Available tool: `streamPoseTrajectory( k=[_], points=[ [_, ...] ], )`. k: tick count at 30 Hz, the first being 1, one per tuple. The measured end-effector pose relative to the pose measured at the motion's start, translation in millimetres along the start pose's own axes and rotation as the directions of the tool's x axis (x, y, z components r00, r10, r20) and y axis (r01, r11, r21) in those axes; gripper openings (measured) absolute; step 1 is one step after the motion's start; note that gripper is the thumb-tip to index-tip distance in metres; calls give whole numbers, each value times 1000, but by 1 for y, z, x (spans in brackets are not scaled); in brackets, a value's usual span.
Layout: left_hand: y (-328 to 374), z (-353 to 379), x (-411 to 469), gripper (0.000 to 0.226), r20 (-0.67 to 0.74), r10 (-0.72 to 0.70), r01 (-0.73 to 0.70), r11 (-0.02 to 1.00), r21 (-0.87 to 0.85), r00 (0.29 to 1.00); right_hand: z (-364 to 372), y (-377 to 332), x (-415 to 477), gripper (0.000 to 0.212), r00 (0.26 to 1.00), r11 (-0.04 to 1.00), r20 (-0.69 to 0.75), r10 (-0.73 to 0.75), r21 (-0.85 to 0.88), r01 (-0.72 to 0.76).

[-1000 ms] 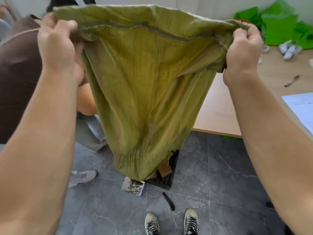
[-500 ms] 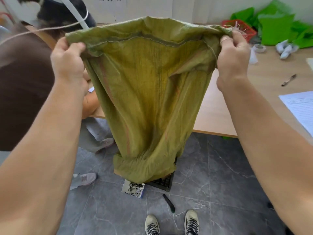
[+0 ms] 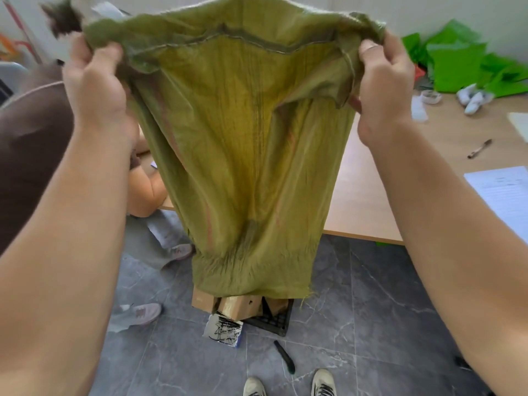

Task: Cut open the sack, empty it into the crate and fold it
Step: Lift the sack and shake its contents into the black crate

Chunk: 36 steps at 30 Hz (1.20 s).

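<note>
1. Up high, the olive-green woven plastic sack (image 3: pixel 245 155) hangs upside down, its stitched seam edge on top and its open end near the floor.
2. Left hand (image 3: pixel 95 90) grips the sack's upper left corner, fingers (image 3: pixel 107 54) curled closed around bunched fabric.
3. Right hand (image 3: pixel 383 92) pinches the upper right corner, its fingers likewise closed on the weave.
4. Below the sack's open end sits a black plastic lattice crate (image 3: pixel 274 320) on the grey marbled tile floor (image 3: pixel 371 324), with tan cardboard boxes (image 3: pixel 228 305) showing at its edge.
5. A white packet scrawled with black marks (image 3: pixel 224 330) leans beside the crate; the marks cannot be read.
6. A black-handled cutter (image 3: pixel 284 357) lies on the floor just ahead of the person's shoes (image 3: pixel 323 384).
7. On the pale wooden worktop (image 3: pixel 371 195) lie a printed paper sheet (image 3: pixel 505 192), its text too small to read, and a pen (image 3: pixel 479 149).
</note>
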<state>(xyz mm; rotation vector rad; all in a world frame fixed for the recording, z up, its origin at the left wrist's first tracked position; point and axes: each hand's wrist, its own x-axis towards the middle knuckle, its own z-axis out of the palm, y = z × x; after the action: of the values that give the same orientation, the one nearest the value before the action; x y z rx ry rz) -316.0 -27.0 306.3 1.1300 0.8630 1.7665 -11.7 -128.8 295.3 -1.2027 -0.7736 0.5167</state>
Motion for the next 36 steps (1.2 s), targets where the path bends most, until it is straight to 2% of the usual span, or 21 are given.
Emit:
streamPoseTrajectory(
  k=[1, 4, 5, 8, 10, 14, 17, 20, 23, 26, 29, 32, 36],
  points=[
    [2, 1, -7, 13, 37, -20, 20, 1000, -3, 999, 0, 2, -1, 20, 1000, 1000, 15, 0, 5, 0],
    [7, 8, -19, 16, 60, -45, 45, 999, 6, 997, 0, 6, -2, 15, 997, 999, 58, -51, 5, 51],
    [8, 8, -19, 15, 66, -38, 38, 999, 3, 997, 1, 6, -2, 22, 996, 998, 67, -65, -9, 66],
    [13, 12, -17, 13, 100, 8, -10, 1000, 22, 995, 2, 4, -2, 67, 994, 995, 85, -72, -64, 77],
    [16, 17, -18, 14, 126, 4, -9, 999, 36, 992, 4, 3, -2, 87, 992, 993, 107, -73, -79, 82],
    [26, 29, -21, 24, 165, -4, -4, 999, 48, 986, 6, -6, -7, 106, 968, 960, 199, -155, -200, 195],
    [30, 37, -24, 34, 187, -30, 11, 995, 104, 982, 3, -12, -7, 111, 952, 920, 234, -196, -293, 261],
    [31, 42, -24, 43, 210, -43, 3, 983, 184, 977, -2, -17, -3, 100, 961, 915, 174, -215, -309, 261],
    [31, 46, -24, 50, 194, -46, 13, 985, 171, 980, -6, -23, 0, 69, 973, 944, 83, -214, -237, 227],
    [31, 47, -21, 46, 145, -61, 47, 994, 97, 988, -13, -27, 6, 40, 978, 978, -37, -205, -39, 203],
    [33, 45, -15, 38, 126, -86, 94, 993, -66, 988, -23, -30, 13, 26, 991, 979, -114, -75, 180, 95],
    [35, 47, -16, 27, 206, -113, 160, 960, -229, 972, -36, -33, 19, 17, 993, 925, -88, 84, 377, -45],
    [38, 51, -21, 21, 310, -159, 255, 919, -299, 937, -49, -36, 25, 25, 976, 825, 44, 211, 528, -202]
  ],
)
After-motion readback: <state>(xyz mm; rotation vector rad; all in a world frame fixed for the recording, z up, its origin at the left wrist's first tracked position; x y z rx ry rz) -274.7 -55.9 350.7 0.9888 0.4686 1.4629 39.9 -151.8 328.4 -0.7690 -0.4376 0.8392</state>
